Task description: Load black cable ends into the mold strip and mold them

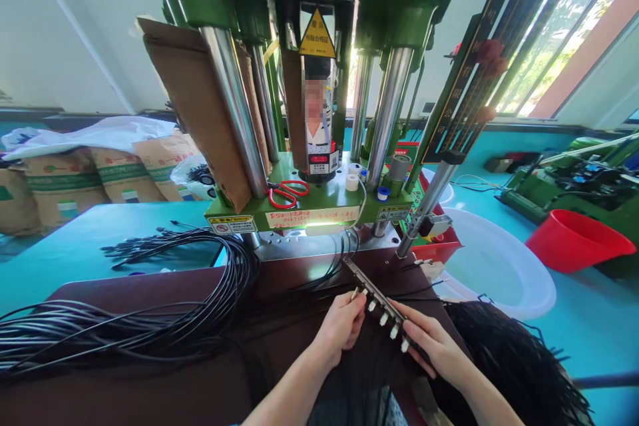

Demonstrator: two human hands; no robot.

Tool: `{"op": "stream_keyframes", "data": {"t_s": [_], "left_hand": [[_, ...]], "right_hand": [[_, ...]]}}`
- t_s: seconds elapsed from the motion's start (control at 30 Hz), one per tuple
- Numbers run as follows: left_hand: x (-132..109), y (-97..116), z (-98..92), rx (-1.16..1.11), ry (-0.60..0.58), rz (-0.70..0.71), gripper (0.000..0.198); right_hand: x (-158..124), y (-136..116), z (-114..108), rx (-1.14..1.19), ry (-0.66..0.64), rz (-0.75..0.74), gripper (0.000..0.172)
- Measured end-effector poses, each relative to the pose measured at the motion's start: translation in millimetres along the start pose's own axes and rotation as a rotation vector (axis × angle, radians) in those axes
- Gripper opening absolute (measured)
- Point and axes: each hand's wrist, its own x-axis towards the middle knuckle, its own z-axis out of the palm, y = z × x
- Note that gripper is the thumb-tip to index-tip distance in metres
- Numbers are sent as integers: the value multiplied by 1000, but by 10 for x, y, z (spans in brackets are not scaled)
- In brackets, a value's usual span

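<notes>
My right hand [433,345] grips the near end of a long dark metal fixture bar [375,295] that carries several small white connector ends along its left side. The bar lies slanted over a dark brown work surface [150,293]. My left hand [342,323] pinches a small metal cable tip beside the bar's middle. Thin black cables [335,259] run from the bar back under a green press machine [309,203].
A large bundle of black cables [150,319] lies at left, another pile [504,353] at right. Red scissors [288,194] and small tape rolls rest on the machine base. A white basin [499,266], a red tub [574,239] and stacked paper sacks [64,180] stand around.
</notes>
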Motion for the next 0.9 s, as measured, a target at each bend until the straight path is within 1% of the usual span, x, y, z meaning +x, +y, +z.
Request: {"op": "stream_keyframes", "data": {"t_s": [0.1, 0.23, 0.3, 0.33, 0.4, 0.47, 0.5, 0.53, 0.57, 0.63, 0.67, 0.7, 0.73, 0.8, 0.9], "left_hand": [[5, -8, -22, -17, -18, 1, 36], [23, -20, -25, 25, 40, 3, 40], [34, -19, -28, 57, 51, 15, 42], [38, -16, -34, 72, 51, 51, 42], [36, -3, -61, 93, 75, 202, 43], [20, 14, -106, 67, 170, 371, 43], [8, 20, -131, 31, 223, 406, 43], [-5, 24, -154, -13, 254, 385, 43], [-19, 26, -172, -55, 251, 316, 44], [-42, 20, -188, -116, 168, 132, 46], [-51, 15, -186, -125, 124, 71, 46], [-57, 10, -177, -124, 102, 48, 45], [-60, 4, -165, -116, 96, 51, 44], [-58, -5, -138, -93, 104, 105, 43], [-37, -22, -120, -66, 67, 142, 41]], "right_hand": [[3, -12, 9, -20, -17, -1, 55], [7, -13, 43, -116, -30, 8, 56], [10, -4, 50, -101, -21, 10, 56], [12, 1, 48, -74, -10, 12, 57], [13, 8, 38, -24, 18, 12, 57], [13, 12, 21, 3, 42, 10, 57], [11, 15, 13, 9, 48, 9, 57], [10, 17, 4, 12, 49, 8, 56], [8, 21, -3, 12, 41, 8, 56], [2, 30, -14, -1, 10, 11, 56], [-1, 36, -18, -11, -7, 13, 56], [-4, 41, -21, -22, -20, 17, 56], [-7, 47, -23, -33, -27, 21, 56], [-10, 57, -22, -51, -26, 23, 56], [-5, 65, -17, -63, -23, 10, 56]]}}
